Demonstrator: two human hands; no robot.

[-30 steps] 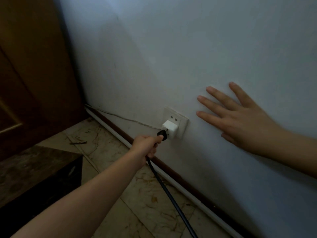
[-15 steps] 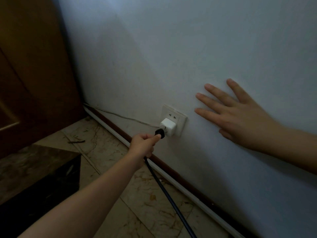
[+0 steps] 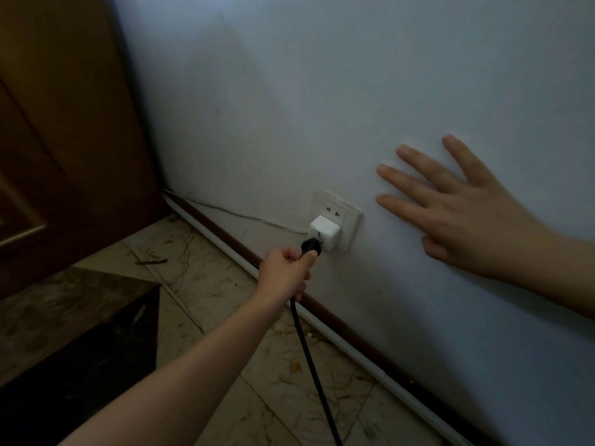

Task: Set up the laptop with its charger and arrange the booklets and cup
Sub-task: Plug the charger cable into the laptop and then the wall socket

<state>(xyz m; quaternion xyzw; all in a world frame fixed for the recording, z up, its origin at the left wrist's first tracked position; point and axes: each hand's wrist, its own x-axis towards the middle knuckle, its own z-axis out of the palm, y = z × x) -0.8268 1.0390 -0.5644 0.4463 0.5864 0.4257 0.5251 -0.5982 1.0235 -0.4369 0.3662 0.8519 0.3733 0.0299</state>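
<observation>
Dim light covers this corner of the room: a pale wall, a marble-tiled floor and a wooden door at the left. Low on the wall sits a socket plate with a white adapter plugged into it. Your left hand is pinched around the black charger plug, which is right at the adapter's face; in this gloom you cannot tell whether its pins are already partly in. The charger cable drops from your fist across the floor toward the bottom edge of view. Your right hand is spread flat against the wall, just beside the socket plate, holding nothing.

The likely trouble is a crooked push: if the pins miss the slots, you may lever the adapter loose from the plate. Keep your fingertips behind the plug's front edge, away from the pins. A taut cable could also drag the plug back out once you let go.
</observation>
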